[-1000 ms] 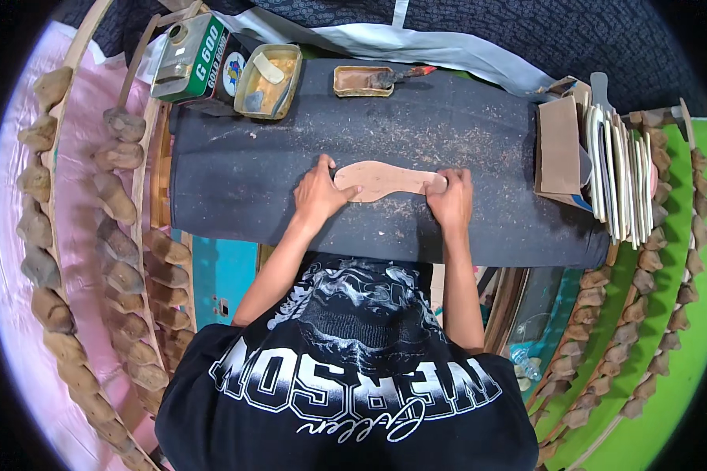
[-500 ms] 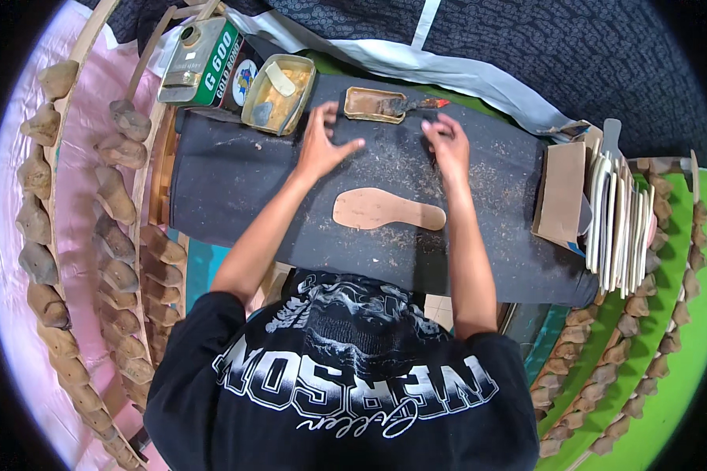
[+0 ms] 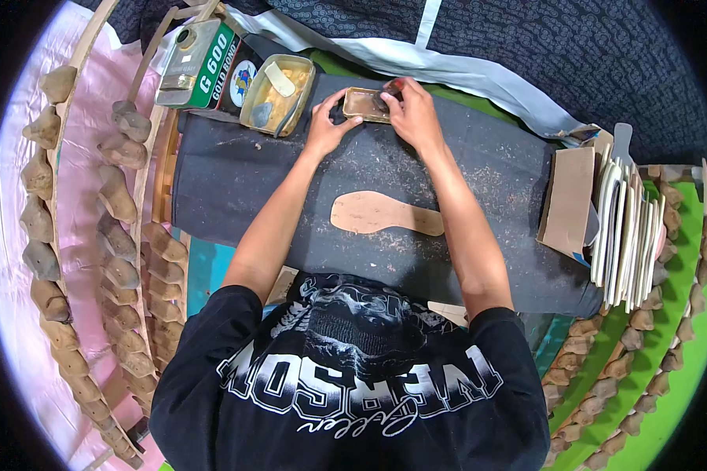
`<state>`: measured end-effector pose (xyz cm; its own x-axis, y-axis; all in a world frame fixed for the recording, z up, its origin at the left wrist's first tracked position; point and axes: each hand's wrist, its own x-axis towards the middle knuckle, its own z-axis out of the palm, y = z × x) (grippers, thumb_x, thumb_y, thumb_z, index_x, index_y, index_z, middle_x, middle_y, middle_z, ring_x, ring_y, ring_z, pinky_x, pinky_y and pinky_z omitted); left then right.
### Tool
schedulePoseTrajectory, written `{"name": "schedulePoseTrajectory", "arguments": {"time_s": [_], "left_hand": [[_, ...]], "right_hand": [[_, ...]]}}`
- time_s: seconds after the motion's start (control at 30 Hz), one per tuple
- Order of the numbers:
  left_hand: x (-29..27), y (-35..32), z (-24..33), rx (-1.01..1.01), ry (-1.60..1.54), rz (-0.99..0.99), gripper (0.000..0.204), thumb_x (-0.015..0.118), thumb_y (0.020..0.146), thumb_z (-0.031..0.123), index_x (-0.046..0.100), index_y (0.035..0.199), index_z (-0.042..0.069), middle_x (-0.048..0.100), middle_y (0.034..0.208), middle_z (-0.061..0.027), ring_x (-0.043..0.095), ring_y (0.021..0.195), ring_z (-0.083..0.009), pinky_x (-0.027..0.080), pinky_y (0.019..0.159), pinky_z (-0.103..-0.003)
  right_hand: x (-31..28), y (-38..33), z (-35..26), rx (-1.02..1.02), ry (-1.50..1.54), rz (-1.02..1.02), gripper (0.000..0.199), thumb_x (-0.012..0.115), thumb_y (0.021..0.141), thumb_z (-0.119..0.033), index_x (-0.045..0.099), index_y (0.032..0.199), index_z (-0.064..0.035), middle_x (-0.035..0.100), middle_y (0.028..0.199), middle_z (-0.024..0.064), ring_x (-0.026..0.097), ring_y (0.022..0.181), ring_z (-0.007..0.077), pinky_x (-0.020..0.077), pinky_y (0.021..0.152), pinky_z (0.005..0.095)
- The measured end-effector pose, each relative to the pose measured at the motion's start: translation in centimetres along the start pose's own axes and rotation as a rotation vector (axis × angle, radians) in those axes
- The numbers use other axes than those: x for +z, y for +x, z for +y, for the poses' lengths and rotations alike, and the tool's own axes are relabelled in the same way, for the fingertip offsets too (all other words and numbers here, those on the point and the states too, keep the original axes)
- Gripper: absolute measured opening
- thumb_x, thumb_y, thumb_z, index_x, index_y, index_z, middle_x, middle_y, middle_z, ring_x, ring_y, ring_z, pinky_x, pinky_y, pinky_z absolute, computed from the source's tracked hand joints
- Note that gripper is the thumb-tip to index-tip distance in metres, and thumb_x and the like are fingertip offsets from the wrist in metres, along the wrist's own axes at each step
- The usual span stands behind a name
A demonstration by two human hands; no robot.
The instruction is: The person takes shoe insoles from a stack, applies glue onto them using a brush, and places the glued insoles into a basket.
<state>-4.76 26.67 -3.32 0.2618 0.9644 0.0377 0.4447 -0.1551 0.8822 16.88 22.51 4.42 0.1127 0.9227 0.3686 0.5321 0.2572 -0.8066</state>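
Tray, long axis crosswise, insole nearly parallel, broad end left

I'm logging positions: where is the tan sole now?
In the head view, the tan sole lies on the dark tabletop, below the small tray, left of the right forearm.
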Motion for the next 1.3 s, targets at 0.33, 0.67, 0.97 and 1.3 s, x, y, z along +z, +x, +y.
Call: {"name": "schedulePoseTrajectory", "arguments": {"time_s": [0.33, 0.67, 0.97, 1.3], "left_hand": [[0.2, 0.2, 0.1, -0.004, -0.053, 0.01, 0.083, 0.096, 0.075, 0.035, 0.062, 0.149, 0.02, 0.063, 0.148, -0.0091, 0.053, 0.137, -0.0312, 0.052, 0.102, -0.051], [0.2, 0.9, -0.6, 0.029, -0.078, 0.019, 0.082, 0.098, 0.072, 0.032, 0.065, 0.146, 0.02, 0.065, 0.144, -0.0099, 0.058, 0.129, -0.0293, 0.052, 0.101, -0.044], [0.1, 1.3, -1.4, 0.005, -0.029, -0.034, 0.097, 0.1, 0.071, 0.036, 0.056, 0.154, 0.012, 0.058, 0.152, -0.0188, 0.057, 0.137, -0.032, 0.053, 0.107, -0.046], [-2.2, -16.7, 5.8, 0.238, 0.214, -0.155, 0.098, 0.098, 0.069, 0.042, 0.057, 0.148, 0.001, 0.053, 0.156, -0.0206, 0.049, 0.147, -0.0367, 0.037, 0.124, -0.05]], "right_hand": [[2.6, 4.3, 0.2, -0.179, -0.176, -0.236, 0.03, 0.07, 0.095, -0.016, 0.069, 0.118, 0.0034, 0.071, 0.115, 0.0278, 0.068, 0.107, 0.0477, 0.055, 0.093, 0.0532], [-0.5, 3.4, -2.1, -0.11, -0.173, -0.232, 0.023, 0.072, 0.095, -0.016, 0.069, 0.108, 0.0035, 0.072, 0.103, 0.0274, 0.069, 0.099, 0.0484, 0.0541, 0.085, 0.0513], [-4.0, -3.2, -4.5, -0.018, 0.113, 0.18, 0.018, 0.067, 0.103, -0.015, 0.069, 0.109, 0.0017, 0.077, 0.095, 0.0181, 0.076, 0.089, 0.0271, 0.0578, 0.08, 0.0384], [-4.9, -22.6, -5.5, 0.43, 0.385, 0.379, 0.013, 0.059, 0.111, -0.016, 0.059, 0.117, -0.0041, 0.075, 0.114, 0.0108, 0.063, 0.083, 0.0101, 0.0536, 0.076, 0.0264]]}}
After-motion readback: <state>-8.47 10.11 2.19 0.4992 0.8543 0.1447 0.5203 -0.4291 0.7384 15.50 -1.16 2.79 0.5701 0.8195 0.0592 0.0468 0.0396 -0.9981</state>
